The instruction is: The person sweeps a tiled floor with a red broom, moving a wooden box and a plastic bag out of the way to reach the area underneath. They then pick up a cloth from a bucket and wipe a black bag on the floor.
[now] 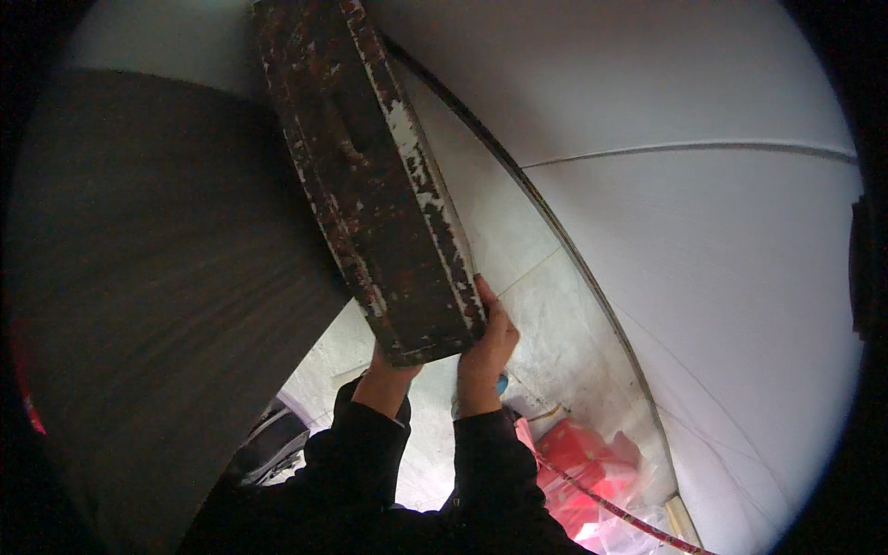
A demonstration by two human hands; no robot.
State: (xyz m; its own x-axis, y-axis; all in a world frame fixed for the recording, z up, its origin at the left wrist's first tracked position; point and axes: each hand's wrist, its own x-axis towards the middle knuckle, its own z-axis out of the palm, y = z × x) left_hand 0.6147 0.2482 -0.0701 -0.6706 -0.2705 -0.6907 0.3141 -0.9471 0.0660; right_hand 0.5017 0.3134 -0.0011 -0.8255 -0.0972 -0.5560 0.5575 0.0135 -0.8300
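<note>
A long, dark board-like piece [368, 187] with worn, flaking paint stretches from my hands up past the top of the view. Its material is not certain. My left hand [386, 383] grips the near end from below, and most of its fingers are hidden under the piece. At the near right corner, my right hand [490, 343] holds the side edge, with a fingertip showing along that edge. The piece's long edges have pale patches where the coating is gone.
A large dark panel or cloth [159, 250] fills the left side. White wall panels [721, 263] rise on the right, above a dark base strip [590, 263]. Below are pale floor tiles [534, 326], red bags [590, 465] with clear plastic, a patterned red cord [610, 506] and a black item [277, 444].
</note>
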